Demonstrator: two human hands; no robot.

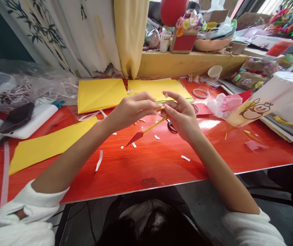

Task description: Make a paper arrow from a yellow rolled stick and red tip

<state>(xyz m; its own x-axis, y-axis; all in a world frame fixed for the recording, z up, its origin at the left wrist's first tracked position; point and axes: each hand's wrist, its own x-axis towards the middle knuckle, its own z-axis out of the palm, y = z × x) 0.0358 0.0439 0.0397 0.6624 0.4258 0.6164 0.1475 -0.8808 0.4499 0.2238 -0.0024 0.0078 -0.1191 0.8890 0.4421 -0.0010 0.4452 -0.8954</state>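
Note:
Both hands meet above the middle of the red table [146, 160]. Between the fingertips of my left hand [137, 104] and my right hand [181, 114] is a narrow yellow paper strip [154, 125]. Each hand pinches it, and the part inside the fingers is mostly hidden. From the right fingers the strip slants down to the left and ends in a pointed red paper piece [135, 137]. A small white scrap [166, 95] sits at my raised right index finger. Under the right hand, a dark scissors handle [172, 126] shows partly.
Yellow paper stacks [100, 94] lie at the back, and long yellow sheets [51, 145] at left. White paper scraps [99, 160] are scattered about. A phone [17, 118] rests on a white box at left. A large drink cup [259, 102] leans at right, beside a tape roll [200, 93].

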